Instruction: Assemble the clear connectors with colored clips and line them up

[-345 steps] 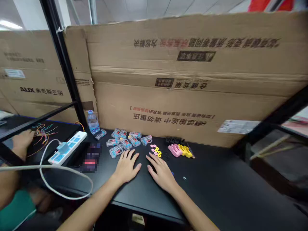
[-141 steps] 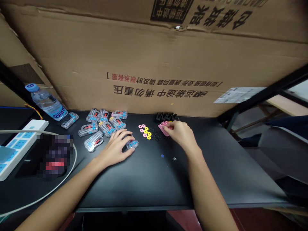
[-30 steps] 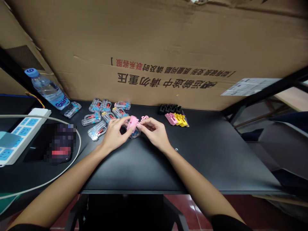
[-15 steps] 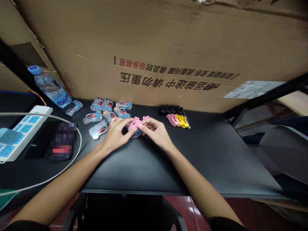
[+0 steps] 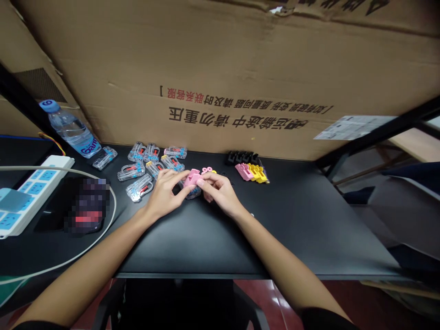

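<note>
A pink plastic part point(image 5: 193, 178) is held above the desk between my two hands. My left hand point(image 5: 167, 190) pinches its left side with thumb and fingertips. My right hand point(image 5: 220, 190) has its thumb and index finger closed at the part's right end; whether a smaller piece sits between them is hidden. Below the pink part, partly covered by my fingers, lies a clear plastic piece point(image 5: 193, 192) with blue inside. Just beyond my right hand are small pink rings point(image 5: 206, 169). Several clear pistol-shaped pieces point(image 5: 139, 187) with blue and orange insides lie left of my left hand.
Right of my hands lie rows of pink parts point(image 5: 243, 171), yellow parts point(image 5: 257, 173) and black parts point(image 5: 241, 158). At left are a water bottle point(image 5: 70, 128), a power strip point(image 5: 37, 192), a phone point(image 5: 90, 204) and a looping cable. A cardboard sheet point(image 5: 206, 55) stands behind the desk.
The camera view has tilted slightly. My right hand has shifted a little down and away from the pink part, uncovering more small rings behind it. My left hand keeps its grip.
</note>
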The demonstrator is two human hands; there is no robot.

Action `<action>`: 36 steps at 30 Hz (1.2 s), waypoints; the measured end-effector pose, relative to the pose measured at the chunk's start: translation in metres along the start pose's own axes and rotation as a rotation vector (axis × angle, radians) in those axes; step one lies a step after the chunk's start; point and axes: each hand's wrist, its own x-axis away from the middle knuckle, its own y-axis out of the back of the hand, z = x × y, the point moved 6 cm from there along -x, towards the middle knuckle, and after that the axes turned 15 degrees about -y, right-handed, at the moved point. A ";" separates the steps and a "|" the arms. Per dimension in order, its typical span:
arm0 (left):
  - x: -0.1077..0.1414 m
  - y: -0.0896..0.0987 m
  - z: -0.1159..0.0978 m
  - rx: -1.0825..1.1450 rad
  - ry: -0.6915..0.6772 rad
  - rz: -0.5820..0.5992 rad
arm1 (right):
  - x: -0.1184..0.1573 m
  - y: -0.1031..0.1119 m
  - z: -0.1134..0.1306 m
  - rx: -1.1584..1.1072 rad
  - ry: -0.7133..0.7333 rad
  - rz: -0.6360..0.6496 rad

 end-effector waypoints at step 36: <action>0.002 -0.005 -0.003 0.012 -0.026 0.000 | 0.010 -0.007 0.005 0.236 0.325 -0.070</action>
